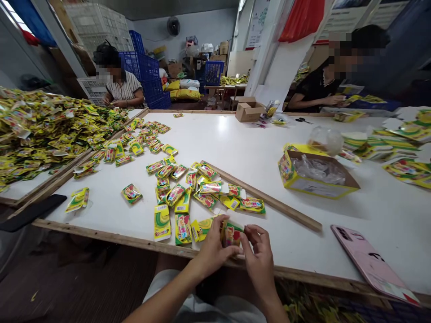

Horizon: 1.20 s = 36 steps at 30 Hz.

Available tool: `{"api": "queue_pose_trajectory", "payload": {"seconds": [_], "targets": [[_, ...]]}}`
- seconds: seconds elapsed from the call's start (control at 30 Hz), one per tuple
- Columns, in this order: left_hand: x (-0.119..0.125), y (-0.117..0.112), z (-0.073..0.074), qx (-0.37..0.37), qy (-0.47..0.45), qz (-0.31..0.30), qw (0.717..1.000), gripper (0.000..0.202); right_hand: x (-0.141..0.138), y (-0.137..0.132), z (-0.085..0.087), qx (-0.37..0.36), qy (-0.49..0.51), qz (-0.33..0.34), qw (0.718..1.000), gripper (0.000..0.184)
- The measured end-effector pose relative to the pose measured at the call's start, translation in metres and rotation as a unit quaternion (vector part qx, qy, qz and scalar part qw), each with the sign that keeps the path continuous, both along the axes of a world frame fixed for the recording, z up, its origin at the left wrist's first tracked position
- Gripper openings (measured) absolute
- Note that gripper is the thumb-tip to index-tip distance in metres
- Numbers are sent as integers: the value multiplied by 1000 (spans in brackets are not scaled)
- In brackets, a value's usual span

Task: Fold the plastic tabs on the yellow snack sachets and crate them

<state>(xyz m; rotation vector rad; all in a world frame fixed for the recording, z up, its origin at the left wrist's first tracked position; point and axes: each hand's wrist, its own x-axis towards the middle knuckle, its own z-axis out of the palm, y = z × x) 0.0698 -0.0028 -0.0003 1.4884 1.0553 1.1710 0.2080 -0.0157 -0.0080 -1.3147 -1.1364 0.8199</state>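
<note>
Close to the table's front edge, both my hands hold one small yellow-green printed box (pixel 232 233) with a red and white design. My left hand (pixel 215 246) grips its left side, thumb across the bottom and fingers on top. On the right side, my right hand (pixel 259 251) has its thumb and bent fingers against the box. A flat yellow box (pixel 204 228) lies just left of my left hand. Beyond my hands is a loose group of similar small boxes (pixel 175 195), some with white flaps showing. Part of the held box is covered by my fingers.
A wooden strip (pixel 266 195) lies slantwise across the white table (pixel 336 251). To the right are an open display box (pixel 316 172) with clear plastic inside and a pink phone (pixel 370 262). A large heap of packets (pixel 50 130) fills the left; two people sit beyond.
</note>
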Motion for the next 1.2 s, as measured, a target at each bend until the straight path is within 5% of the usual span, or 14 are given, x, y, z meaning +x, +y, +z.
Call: {"api": "queue_pose_trajectory", "payload": {"seconds": [0.23,0.53,0.7,1.0,1.2], "targets": [[-5,0,3,-2,-10,18,1000,14,22,12,2,2,-84,116,990,25],[8,4,-1,41,-27,7,999,28,29,19,5,27,-74,66,995,24],[1,3,8,72,35,-6,997,16,29,13,6,55,-122,130,982,17],[7,6,17,17,48,58,997,15,19,16,21,20,-122,82,989,24],[5,6,13,-1,10,40,999,17,21,16,11,8,-91,93,992,25]]}}
